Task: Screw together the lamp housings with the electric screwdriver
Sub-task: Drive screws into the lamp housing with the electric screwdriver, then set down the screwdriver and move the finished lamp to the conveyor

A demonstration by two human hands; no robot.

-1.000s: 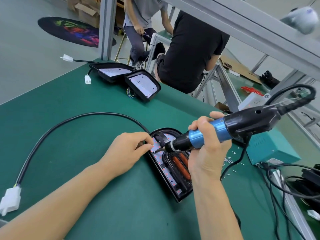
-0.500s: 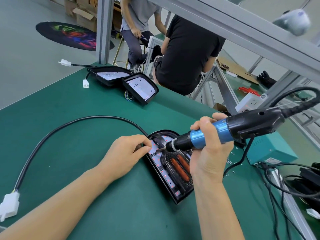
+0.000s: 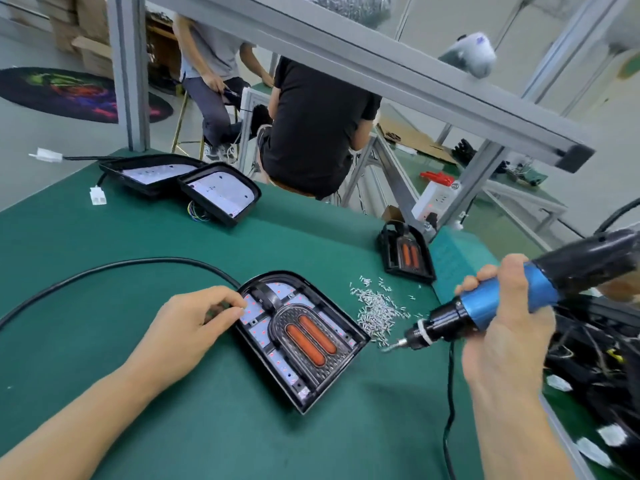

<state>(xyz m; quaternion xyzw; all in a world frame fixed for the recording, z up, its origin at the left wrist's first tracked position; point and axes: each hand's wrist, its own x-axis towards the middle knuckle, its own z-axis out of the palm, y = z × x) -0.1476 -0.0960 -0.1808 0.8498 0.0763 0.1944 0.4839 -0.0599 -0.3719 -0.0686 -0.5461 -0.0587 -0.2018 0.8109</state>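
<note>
Head view: black lamp housing (image 3: 298,336) lies open, red strips, perhaps unscrewed.

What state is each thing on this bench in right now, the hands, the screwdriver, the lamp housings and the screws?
Left hand: fingertips on the near housing's upper left edge.
Right hand: wrapped round the screwdriver.
Electric screwdriver: lifted, bit at the screw pile's edge, off the housing.
Near lamp housing: flat, inside facing up.
Loose screws: scattered pile beside it.
Far right lamp housing: lying apart, untouched.
</note>
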